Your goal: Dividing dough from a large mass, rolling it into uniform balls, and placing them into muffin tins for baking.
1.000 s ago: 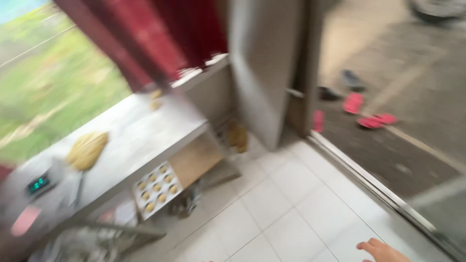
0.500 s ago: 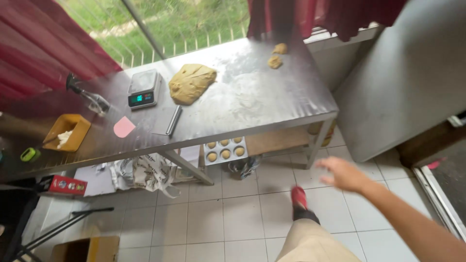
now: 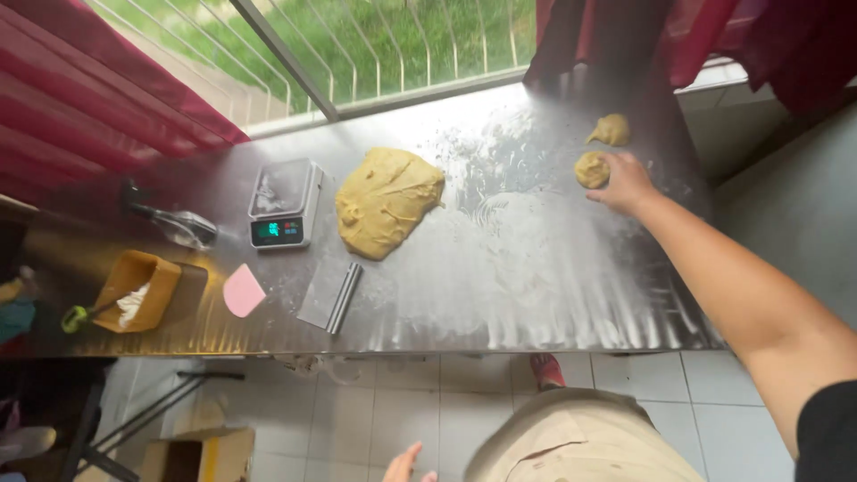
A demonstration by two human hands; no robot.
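Note:
My right hand (image 3: 625, 182) reaches across the steel table (image 3: 536, 277) and closes its fingers around a small round dough ball (image 3: 591, 169) at the far right. A second small dough piece (image 3: 611, 130) lies just beyond it. A large flattened mass of yellow dough (image 3: 386, 201) sits in the middle of the table. My left hand (image 3: 406, 464) hangs low at the bottom edge of the view, fingers apart, holding nothing.
A digital scale (image 3: 281, 203) stands left of the big dough. A metal bench scraper (image 3: 330, 295) and a pink plastic scraper (image 3: 242, 291) lie near the front edge. An orange tub (image 3: 138, 290) and a sifter (image 3: 178, 226) are at the left. Red curtains frame the window.
The view has swung from the floor and doorway onto the table. My right hand has gone from hanging in the air to gripping the small dough ball.

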